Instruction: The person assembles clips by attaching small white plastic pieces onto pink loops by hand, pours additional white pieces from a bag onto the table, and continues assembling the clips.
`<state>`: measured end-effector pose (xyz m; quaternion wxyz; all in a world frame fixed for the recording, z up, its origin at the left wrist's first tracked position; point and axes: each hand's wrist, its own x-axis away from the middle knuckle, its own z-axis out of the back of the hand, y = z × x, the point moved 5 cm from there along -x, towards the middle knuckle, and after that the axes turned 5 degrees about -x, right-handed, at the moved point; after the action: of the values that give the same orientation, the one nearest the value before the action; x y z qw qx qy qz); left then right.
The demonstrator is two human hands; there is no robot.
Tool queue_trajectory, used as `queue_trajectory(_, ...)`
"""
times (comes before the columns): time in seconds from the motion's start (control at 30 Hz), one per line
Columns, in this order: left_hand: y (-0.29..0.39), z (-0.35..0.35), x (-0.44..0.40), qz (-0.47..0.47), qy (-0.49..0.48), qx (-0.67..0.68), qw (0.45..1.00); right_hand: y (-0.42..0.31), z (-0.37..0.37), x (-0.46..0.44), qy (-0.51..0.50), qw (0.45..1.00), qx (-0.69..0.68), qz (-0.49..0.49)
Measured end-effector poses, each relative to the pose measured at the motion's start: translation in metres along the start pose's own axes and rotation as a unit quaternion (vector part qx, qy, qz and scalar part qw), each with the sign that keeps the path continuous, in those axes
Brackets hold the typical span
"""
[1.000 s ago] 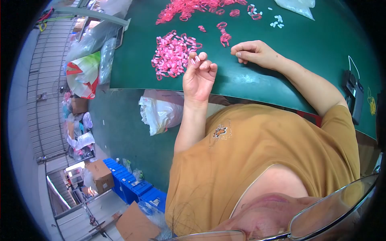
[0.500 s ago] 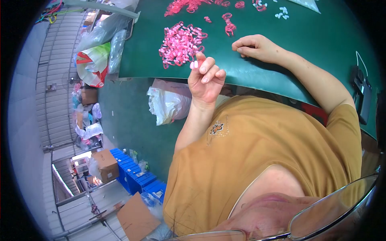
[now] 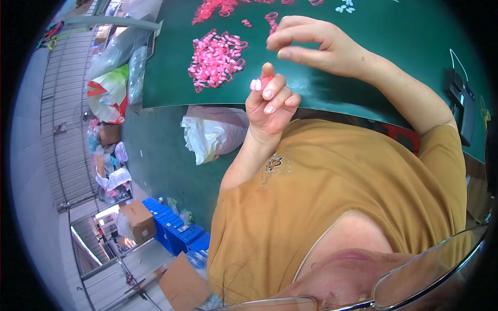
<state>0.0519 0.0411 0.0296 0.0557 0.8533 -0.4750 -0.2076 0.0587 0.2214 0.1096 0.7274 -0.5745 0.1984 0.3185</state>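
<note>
My left hand (image 3: 272,103) is raised at the table's near edge, palm toward me, fingers curled. It pinches a small pink band with pale beads (image 3: 256,84); part of the band is hidden by the fingers. Above it and to the right, my right hand (image 3: 316,44) is over the table, thumb and fingers apart, with nothing visible between them. A pile of pink beaded bands (image 3: 218,59) lies on the green table (image 3: 332,88), left of both hands. Partly covered by the right fingertips, a pink band cluster (image 3: 271,20) lies farther back.
More pink bands (image 3: 218,8) lie at the table's back, with small white pieces (image 3: 345,6) to their right. A black device with a white cable (image 3: 459,103) is at the right. Below the table edge stands a white plastic bag (image 3: 207,135). Blue bins (image 3: 174,223) stand at lower left.
My right hand has moved left and up, nearer my left hand, and its thumb and fingers have spread. My left hand still pinches the band. The whole view has shifted slightly.
</note>
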Motion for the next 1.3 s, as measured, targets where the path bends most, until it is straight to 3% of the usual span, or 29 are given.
queue_trajectory(0.23,-0.024,0.009,-0.013,0.070,0.083,0.029,0.994,-0.012,-0.003,0.001,-0.087,0.987,0.125,0.039)
queue_trajectory(0.33,-0.027,0.018,-0.009,0.096,0.125,0.024,0.987,-0.007,-0.004,0.004,-0.156,0.982,0.104,-0.020)
queue_trajectory(0.47,-0.032,0.026,-0.003,0.149,0.146,0.002,0.978,-0.003,-0.001,0.004,-0.202,0.970,0.135,0.001)
queue_trajectory(0.63,-0.035,0.032,0.000,0.162,0.169,-0.010,0.972,0.011,-0.007,0.009,-0.262,0.962,0.053,-0.053)
queue_trajectory(0.73,-0.035,0.040,0.002,0.170,0.173,0.001,0.970,0.031,-0.010,0.015,-0.250,0.960,-0.041,-0.122)
queue_trajectory(1.03,-0.032,0.042,-0.002,0.199,0.189,0.030,0.961,0.050,-0.010,0.019,-0.239,0.927,-0.145,-0.249)
queue_trajectory(1.2,-0.032,0.043,-0.003,0.201,0.192,0.030,0.960,0.058,-0.009,0.023,-0.221,0.921,-0.183,-0.264)
queue_trajectory(1.3,-0.022,0.037,-0.005,0.175,0.247,-0.082,0.950,0.066,-0.010,0.027,-0.173,0.906,-0.242,-0.301)
